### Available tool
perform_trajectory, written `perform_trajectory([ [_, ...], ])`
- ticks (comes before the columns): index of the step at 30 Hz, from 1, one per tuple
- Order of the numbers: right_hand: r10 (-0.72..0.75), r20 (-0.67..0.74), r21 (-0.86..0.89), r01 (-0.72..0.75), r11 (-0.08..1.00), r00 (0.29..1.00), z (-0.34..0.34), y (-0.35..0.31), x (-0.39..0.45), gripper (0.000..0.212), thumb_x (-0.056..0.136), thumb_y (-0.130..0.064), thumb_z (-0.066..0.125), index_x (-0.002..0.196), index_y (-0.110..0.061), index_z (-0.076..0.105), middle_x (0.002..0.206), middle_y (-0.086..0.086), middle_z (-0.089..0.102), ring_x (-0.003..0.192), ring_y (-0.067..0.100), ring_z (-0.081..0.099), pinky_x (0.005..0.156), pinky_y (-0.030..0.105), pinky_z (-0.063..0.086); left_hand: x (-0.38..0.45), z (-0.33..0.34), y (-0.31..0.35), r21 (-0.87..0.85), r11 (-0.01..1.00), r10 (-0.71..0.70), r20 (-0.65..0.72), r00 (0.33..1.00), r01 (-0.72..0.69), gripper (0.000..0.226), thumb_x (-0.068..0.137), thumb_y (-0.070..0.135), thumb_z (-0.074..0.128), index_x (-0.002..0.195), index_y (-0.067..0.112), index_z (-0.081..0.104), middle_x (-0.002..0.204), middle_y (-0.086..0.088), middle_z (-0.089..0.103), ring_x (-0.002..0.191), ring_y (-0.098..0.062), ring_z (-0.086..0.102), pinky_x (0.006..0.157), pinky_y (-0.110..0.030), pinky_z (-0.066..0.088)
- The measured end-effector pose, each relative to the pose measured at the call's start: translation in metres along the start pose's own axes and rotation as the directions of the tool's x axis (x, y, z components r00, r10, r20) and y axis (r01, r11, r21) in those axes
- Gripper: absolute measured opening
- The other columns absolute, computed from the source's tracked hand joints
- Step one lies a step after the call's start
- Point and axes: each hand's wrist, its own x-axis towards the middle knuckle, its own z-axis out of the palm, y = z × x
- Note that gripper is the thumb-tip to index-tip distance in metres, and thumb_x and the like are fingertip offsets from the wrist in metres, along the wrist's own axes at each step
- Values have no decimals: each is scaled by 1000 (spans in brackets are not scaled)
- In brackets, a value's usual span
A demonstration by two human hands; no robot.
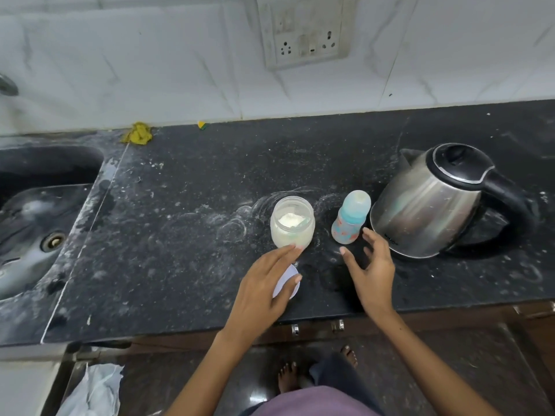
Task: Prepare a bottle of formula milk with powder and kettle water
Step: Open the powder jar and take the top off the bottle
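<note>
An open clear jar point(292, 223) with white powder inside stands mid-counter. Its white lid point(287, 280) lies on the counter just in front, partly covered by my left hand point(267, 286), whose fingers rest on it and reach toward the jar's base. A small baby bottle point(350, 219) with a teal cap stands upright to the right of the jar. My right hand point(371, 271) hovers open just in front of the bottle, fingers spread, not touching it. A steel electric kettle point(432, 202) with a black lid and handle stands at the right, lid closed.
The black stone counter point(195, 235) is dusted with powder and water marks. A dark sink point(39, 223) lies at the left. A yellow cloth point(138, 134) sits by the tiled wall, and a wall socket point(303, 31) is above. The counter's front edge runs below my wrists.
</note>
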Motion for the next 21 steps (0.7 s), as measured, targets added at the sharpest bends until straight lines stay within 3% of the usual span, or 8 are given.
perform_trajectory([
  [3,52,2,-5,-52,999,999,7,0,15,74,79,-21,78,140,-3,39,141,9,46,131,16,44,108,32,39,26,8,18,-40,998,55,-18,998,-56,43,97,27,50,139,18,45,143,8,46,132,-3,41,110,-30,36],
  [6,97,31,51,-99,994,995,15,-2,30,83,75,-28,82,142,-9,36,140,4,48,130,14,46,107,30,41,52,17,26,-93,991,96,-4,995,-96,45,97,25,50,140,14,42,148,3,42,138,-8,36,112,-41,35],
  [9,96,53,80,-100,992,994,23,-5,40,74,74,-25,83,134,-12,43,126,0,57,116,13,56,96,29,48,72,26,27,-84,992,92,35,995,-89,49,97,31,46,143,16,38,154,2,33,142,-7,27,118,-40,23],
  [13,105,71,79,-111,991,992,24,-3,51,59,75,-21,83,123,-9,50,113,5,64,104,19,63,88,43,54,93,30,24,36,996,79,39,996,-80,49,97,30,50,143,20,38,155,3,29,143,-8,26,121,-36,9],
  [17,33,346,347,-161,924,938,-1,-26,59,45,80,-9,76,121,-13,57,113,0,69,107,13,65,94,34,52,110,24,24,-94,995,26,91,996,-18,55,94,34,52,145,23,32,152,12,28,142,-5,27,121,-42,9],
  [19,6,537,417,-271,868,843,-20,-43,64,44,83,-6,72,125,-9,59,115,4,70,110,18,65,95,32,51,118,17,26,-266,962,-10,164,986,53,61,92,31,56,146,25,30,151,17,30,139,-1,31,120,-46,18],
  [21,-8,688,404,-374,835,725,-35,-54,70,43,85,-10,69,127,-11,59,118,5,70,113,20,64,96,32,50,126,8,31,-468,873,-20,244,969,136,67,90,19,63,148,19,29,150,8,38,135,-5,40,114,-44,32],
])
